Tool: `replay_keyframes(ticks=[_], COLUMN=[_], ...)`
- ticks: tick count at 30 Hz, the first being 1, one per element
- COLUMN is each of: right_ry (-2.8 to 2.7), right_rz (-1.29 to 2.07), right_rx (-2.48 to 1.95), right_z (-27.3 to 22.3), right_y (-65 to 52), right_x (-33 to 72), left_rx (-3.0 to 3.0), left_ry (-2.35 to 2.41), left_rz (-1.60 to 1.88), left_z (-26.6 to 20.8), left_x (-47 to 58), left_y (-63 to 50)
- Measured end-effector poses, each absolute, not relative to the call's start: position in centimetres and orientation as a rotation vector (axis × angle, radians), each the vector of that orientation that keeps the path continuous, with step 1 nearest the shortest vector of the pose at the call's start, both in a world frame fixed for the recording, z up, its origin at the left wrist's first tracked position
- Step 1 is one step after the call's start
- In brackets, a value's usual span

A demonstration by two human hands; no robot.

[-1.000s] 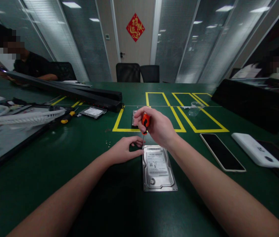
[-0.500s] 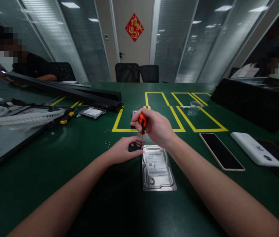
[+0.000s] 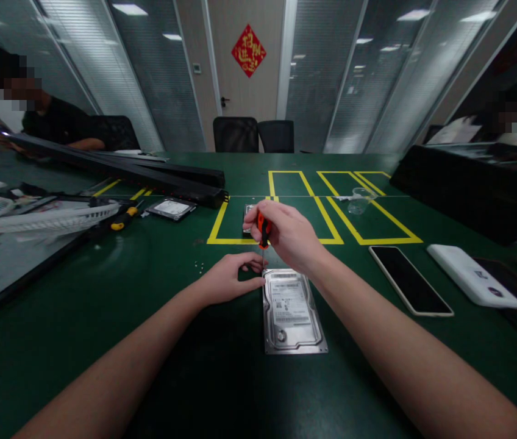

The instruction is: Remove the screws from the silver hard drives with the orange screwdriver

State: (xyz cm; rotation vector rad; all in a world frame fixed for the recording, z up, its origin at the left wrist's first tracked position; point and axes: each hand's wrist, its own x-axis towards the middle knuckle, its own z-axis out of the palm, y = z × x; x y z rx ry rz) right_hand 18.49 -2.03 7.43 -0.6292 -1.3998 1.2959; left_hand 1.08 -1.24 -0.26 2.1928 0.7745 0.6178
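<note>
Far left we get a seated person [image 3: 64, 125] in a dark top, across the green worktop [image 3: 217, 384]. Nearer, we log white racket-like frames [image 3: 48, 218] over a grey panel [image 3: 30, 259], then a yellow-and-black handled tool [image 3: 124, 218] at its edge. Long black bars [image 3: 149, 174] run behind, one end near a labelled drive [image 3: 172, 208]. Next, tiny pale bits [image 3: 202, 264] lie loose on the worktop.

Then we reach the left hand [image 3: 228, 278] — thumb and fingers apart, thumb tip at the left edge of the silver hard drive [image 3: 289, 311], nothing gripped. That drive lies flat, label up, between the two forearms. An orange-and-black screwdriver [image 3: 264, 228] stands near upright, shaft down at the drive's far left corner; we can't make out the tip. The right hand [image 3: 292, 231] is closed round its handle, partly hiding another small item [image 3: 246, 219] inside yellow tape [image 3: 226, 241].

Rightward we note a clear cup [image 3: 358, 201], a phone [image 3: 411, 280] face up, a white device [image 3: 473, 275] and a big black case [image 3: 459, 189] beyond.
</note>
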Motion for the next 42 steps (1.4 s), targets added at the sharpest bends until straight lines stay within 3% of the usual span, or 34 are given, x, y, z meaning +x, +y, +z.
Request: replay_keyframes(ticks=[42], right_ry=[-1.324], right_rz=[1.283], right_rx=[-0.669], right_z=[7.29], right_y=[-2.16], right_x=[18.21], left_rx=[2.196], left_ry=[0.777], left_rz=[0.611], left_z=[-0.26], left_x=[1.02], left_y=[-1.21])
